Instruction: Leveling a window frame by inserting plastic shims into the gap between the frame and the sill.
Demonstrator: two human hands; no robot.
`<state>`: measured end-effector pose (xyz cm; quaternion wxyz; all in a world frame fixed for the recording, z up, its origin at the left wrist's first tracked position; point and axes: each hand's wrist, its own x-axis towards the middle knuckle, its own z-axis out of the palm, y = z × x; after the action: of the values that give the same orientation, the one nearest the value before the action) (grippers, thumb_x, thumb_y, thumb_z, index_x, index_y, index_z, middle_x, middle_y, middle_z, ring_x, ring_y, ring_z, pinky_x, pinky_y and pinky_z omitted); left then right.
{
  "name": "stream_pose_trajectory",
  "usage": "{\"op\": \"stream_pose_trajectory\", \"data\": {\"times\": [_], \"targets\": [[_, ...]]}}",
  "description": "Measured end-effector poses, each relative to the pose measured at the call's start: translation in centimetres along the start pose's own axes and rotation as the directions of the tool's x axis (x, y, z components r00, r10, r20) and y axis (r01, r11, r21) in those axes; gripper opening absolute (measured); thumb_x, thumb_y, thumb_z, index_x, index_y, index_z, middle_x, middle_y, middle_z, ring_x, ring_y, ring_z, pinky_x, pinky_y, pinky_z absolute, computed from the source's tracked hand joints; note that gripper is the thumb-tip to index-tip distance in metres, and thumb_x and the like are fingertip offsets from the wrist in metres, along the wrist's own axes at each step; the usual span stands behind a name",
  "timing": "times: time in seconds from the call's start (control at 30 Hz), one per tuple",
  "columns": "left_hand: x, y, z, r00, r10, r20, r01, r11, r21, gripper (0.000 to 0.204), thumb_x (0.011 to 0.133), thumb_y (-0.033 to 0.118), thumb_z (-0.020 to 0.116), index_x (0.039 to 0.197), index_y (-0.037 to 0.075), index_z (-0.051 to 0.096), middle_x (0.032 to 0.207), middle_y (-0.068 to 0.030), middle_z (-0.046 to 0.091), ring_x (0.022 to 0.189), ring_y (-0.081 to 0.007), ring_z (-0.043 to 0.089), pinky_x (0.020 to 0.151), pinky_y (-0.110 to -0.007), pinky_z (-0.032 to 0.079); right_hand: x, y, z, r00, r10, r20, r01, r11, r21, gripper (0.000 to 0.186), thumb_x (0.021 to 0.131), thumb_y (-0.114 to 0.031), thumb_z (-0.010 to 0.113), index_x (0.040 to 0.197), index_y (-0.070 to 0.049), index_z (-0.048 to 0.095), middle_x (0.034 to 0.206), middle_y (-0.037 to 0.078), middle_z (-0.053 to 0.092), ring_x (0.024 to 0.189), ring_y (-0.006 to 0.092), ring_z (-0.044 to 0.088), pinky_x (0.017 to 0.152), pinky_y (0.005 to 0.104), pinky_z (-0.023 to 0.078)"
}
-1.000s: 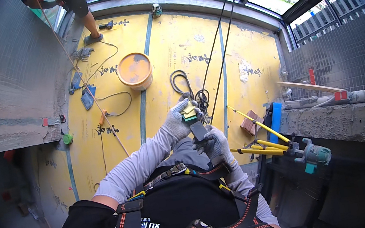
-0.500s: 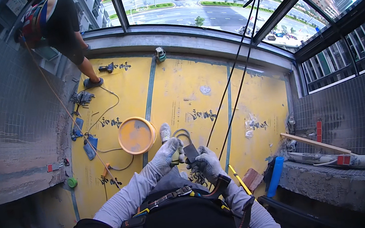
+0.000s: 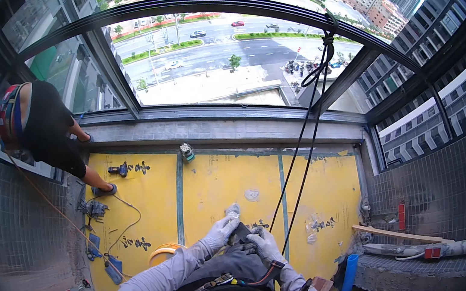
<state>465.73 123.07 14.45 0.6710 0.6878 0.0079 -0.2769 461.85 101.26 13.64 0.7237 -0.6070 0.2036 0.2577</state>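
My left hand (image 3: 220, 235), in a pale work glove, is closed on one end of a dark grey, flat rectangular piece (image 3: 240, 231). My right hand (image 3: 266, 245), gloved likewise, has its fingers closed on the other end. The piece lies between the two hands, above my grey-trousered legs (image 3: 227, 264). Its exact kind does not show, and the gloves cover part of it. A black rope (image 3: 306, 185), tied at the window frame, runs down in two strands to just beside my right hand.
An orange-rimmed bucket (image 3: 165, 250) stands left of my legs. At the far left a person (image 3: 50, 128) leans by the window. A power drill (image 3: 120, 170), cords and blue pouches (image 3: 114, 269) lie on the yellow floor covering (image 3: 219, 175). A wooden strip (image 3: 402, 233) lies at right.
The view has tilted up, showing more window and street. Both hands remain on the dark piece, which now lies more slanted between them. The bucket is now mostly hidden behind my left arm.
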Motion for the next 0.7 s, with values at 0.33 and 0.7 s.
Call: {"op": "stream_pose_trajectory", "data": {"times": [0.33,0.7], "targets": [[20.3,-1.5,-11.3,0.903,-0.362,-0.230,0.304,0.918,-0.254,0.033,0.107,0.029,0.064,0.118,-0.001,0.071,0.103,-0.0148,0.074,0.094,-0.0199,0.070,0.078,-0.036,0.056,21.8,-13.9,4.2,0.992,-0.059,0.108,0.106,0.853,-0.511,0.060,0.089,-0.035,0.085,0.128,0.005,0.063,0.105,0.017,0.077,0.089,0.0252,0.077,0.081,0.0386,0.061],[47.7,-6.1,-19.8,0.899,-0.430,-0.081,0.376,0.854,-0.359,0.038,0.108,0.045,0.063,0.110,0.008,0.068,0.080,-0.0033,0.063,0.056,-0.0123,0.059,0.051,-0.029,0.050,49.0,-11.2,-0.4,0.944,-0.190,-0.270,-0.034,0.757,-0.653,0.052,0.082,-0.029,0.089,0.112,0.007,0.066,0.095,0.016,0.078,0.083,0.0233,0.076,0.079,0.0366,0.060]]}}
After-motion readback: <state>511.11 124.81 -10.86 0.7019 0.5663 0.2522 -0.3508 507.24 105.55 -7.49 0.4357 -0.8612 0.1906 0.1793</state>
